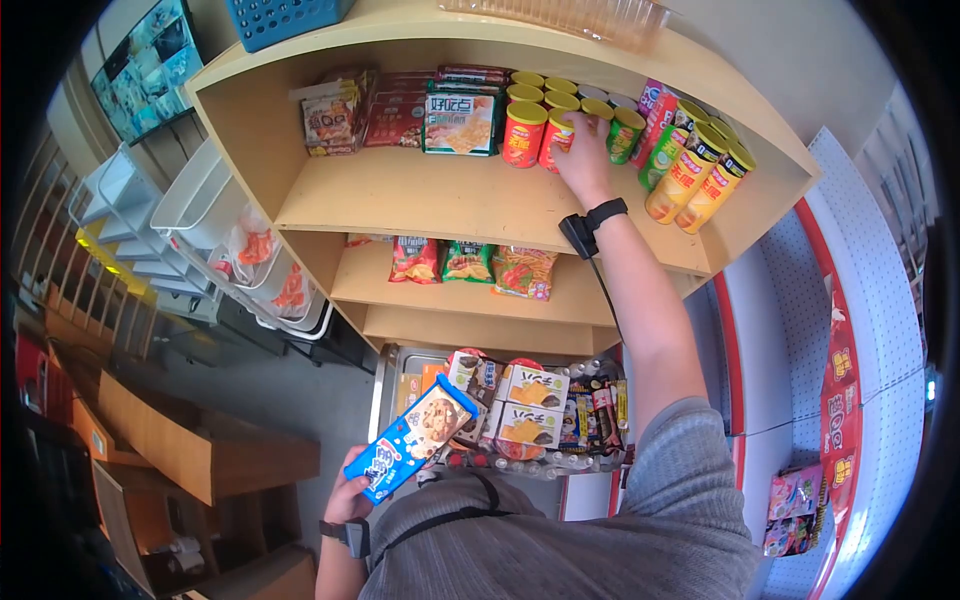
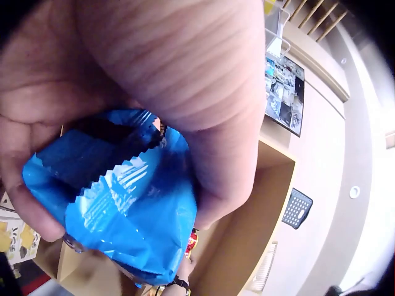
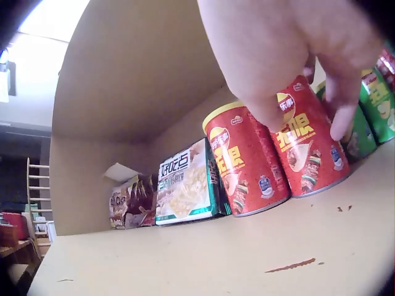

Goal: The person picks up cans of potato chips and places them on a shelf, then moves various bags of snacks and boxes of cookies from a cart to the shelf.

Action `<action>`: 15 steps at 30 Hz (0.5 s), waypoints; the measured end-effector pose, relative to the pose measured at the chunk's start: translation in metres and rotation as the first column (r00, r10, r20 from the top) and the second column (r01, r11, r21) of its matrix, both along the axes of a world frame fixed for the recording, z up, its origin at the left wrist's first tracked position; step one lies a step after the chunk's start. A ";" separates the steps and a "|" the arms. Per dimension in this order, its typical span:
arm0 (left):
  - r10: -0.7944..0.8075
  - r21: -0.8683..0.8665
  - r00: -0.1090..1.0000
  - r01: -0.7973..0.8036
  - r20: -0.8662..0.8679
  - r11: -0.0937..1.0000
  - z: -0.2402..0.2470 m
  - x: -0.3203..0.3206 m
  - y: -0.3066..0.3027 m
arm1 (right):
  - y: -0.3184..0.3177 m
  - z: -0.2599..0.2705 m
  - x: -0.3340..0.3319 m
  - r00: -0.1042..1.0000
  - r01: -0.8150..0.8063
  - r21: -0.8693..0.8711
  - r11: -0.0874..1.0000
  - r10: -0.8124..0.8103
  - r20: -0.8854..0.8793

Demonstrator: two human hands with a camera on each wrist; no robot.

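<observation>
My left hand (image 1: pixel 346 492) grips a blue packet of chocolate chip cookies (image 1: pixel 418 440) low in front of the body. In the left wrist view, the packet's crimped end (image 2: pixel 117 191) sits between thumb and fingers. On the upper shelf, my right hand (image 1: pixel 583 162) reaches down over a red chip canister (image 3: pixel 308 148), thumb on one side and fingers (image 3: pixel 343 111) on the other. The canister stands upright on the shelf board. Another red canister (image 3: pixel 244 160) is right beside it, and green canisters (image 1: pixel 625 135) are on its other side.
The wooden shelf (image 1: pixel 400 196) also bears boxed biscuits (image 1: pixel 460 125) and yellow canisters (image 1: pixel 680 185) at the right. Chip bags (image 1: pixel 468 262) lie one level down. Below is a bin of snack boxes (image 1: pixel 530 405). A white pegboard rack (image 1: pixel 790 300) stands at the right.
</observation>
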State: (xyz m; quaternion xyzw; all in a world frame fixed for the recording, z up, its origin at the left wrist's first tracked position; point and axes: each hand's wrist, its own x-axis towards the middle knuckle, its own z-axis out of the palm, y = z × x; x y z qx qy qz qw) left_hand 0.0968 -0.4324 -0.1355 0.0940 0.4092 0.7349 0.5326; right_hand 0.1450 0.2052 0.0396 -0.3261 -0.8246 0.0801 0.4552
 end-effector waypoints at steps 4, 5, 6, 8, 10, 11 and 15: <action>-0.015 -0.002 1.000 0.015 0.007 1.000 -0.002 0.001 -0.001 | 0.002 -0.004 -0.002 1.000 0.006 0.000 1.000 -0.006 -0.011; -0.015 -0.004 1.000 0.015 0.017 1.000 -0.002 0.002 -0.001 | 0.002 -0.004 -0.001 1.000 0.000 0.015 1.000 0.000 -0.014; -0.018 -0.005 1.000 0.018 0.017 1.000 -0.002 0.003 -0.001 | 0.002 -0.004 0.000 1.000 -0.005 0.031 1.000 0.005 -0.017; -0.028 -0.006 1.000 0.028 0.009 1.000 -0.001 0.002 -0.002 | 0.002 -0.004 0.003 0.999 -0.007 0.043 0.999 0.009 -0.045; -0.032 -0.005 0.999 0.032 0.005 0.999 0.002 0.004 -0.004 | -0.004 -0.005 0.009 0.997 -0.006 0.055 0.998 0.010 -0.073; -0.036 -0.003 0.999 0.036 0.001 0.999 0.003 0.003 -0.004 | -0.008 -0.007 0.016 0.996 0.013 0.020 1.000 -0.011 -0.088; -0.070 0.039 0.997 0.069 0.014 0.997 -0.001 -0.003 -0.004 | -0.085 0.006 0.068 0.950 -0.313 -0.224 0.923 0.301 -0.088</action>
